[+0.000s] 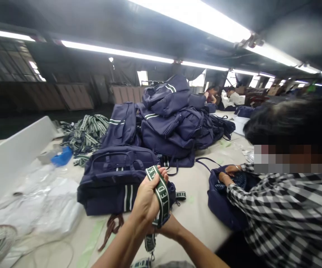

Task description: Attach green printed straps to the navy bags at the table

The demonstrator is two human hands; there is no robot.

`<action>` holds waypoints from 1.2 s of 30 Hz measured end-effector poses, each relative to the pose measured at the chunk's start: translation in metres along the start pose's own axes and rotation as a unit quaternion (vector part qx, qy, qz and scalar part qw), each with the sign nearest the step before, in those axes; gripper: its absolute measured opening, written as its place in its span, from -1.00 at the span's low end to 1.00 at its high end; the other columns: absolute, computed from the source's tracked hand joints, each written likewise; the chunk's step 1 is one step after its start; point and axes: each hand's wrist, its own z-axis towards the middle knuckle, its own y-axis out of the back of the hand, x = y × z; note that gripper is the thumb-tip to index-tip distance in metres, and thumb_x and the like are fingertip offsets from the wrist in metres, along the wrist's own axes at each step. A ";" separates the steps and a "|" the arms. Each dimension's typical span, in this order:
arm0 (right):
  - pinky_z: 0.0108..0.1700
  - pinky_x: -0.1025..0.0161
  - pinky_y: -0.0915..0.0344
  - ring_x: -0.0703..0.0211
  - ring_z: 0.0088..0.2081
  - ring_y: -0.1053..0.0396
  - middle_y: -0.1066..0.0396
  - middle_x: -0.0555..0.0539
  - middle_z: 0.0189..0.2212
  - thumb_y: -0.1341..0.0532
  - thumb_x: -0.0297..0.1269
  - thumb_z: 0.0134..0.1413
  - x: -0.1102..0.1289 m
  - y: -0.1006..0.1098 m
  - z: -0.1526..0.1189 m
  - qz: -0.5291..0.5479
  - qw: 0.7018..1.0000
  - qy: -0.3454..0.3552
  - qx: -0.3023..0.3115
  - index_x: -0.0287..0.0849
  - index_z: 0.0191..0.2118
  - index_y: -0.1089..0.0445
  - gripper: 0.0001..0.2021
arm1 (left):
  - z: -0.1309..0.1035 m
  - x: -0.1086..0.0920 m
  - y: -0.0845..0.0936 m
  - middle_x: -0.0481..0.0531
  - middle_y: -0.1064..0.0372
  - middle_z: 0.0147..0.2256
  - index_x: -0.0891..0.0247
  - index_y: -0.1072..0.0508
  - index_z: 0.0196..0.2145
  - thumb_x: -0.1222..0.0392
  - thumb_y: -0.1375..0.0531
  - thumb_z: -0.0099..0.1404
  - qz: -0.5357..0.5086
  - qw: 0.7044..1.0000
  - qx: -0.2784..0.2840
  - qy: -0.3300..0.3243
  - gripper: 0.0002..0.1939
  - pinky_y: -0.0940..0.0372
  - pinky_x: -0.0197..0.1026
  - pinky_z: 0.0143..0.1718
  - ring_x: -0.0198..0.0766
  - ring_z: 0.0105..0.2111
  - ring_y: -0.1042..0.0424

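Pale table [198, 219] spreads under everything. From hands: navy bag pile [166, 126] at 12 o'clock; white board [18, 152] bounding table at 10; navy duffel [107, 182] nearer at 10, close up; navy bag [224, 208] at 3, table surface showing between. Left hand [146, 199] palm up, gripping strap [162, 193]; right hand [174, 226] partly hidden, grip cannot tell. Strap across left palm: dark green, white-edged, white-lettered.
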 end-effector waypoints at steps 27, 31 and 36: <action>-0.33 0.32 -0.34 0.30 -0.49 -0.32 -0.39 0.00 -0.51 -0.49 -0.28 -0.38 0.112 0.024 0.013 -0.001 0.934 -0.079 0.348 -0.32 -0.48 -0.42 -0.69 | -0.035 -0.068 0.064 0.15 -0.33 0.12 0.07 -0.24 0.25 0.25 -0.33 0.04 0.624 0.692 0.332 -0.145 -0.20 -0.21 -0.01 0.16 0.02 0.09 -0.33; -0.36 0.31 -0.32 0.28 -0.49 -0.33 -0.38 0.00 -0.51 -0.49 -0.22 -0.33 0.104 0.026 0.011 -0.015 0.941 -0.103 0.321 -0.32 -0.46 -0.43 -0.67 | -0.027 -0.056 0.079 0.10 -0.47 -0.09 0.13 -0.43 0.07 0.32 -0.19 0.11 0.611 0.721 0.277 -0.172 -0.47 -0.33 -0.15 -0.03 -0.09 -0.11 -0.45; -0.53 0.40 -0.05 0.41 -0.59 -0.11 -0.24 0.08 -0.63 -0.46 -0.12 -0.24 0.086 0.040 0.005 -0.102 0.961 -0.086 0.240 -0.34 -0.50 -0.44 -0.65 | -0.024 -0.065 0.091 -0.02 -0.45 -0.29 0.16 -0.45 0.00 0.36 -0.13 0.05 0.639 0.715 0.164 -0.232 -0.48 -0.29 -0.29 -0.25 -0.25 -0.31 -0.42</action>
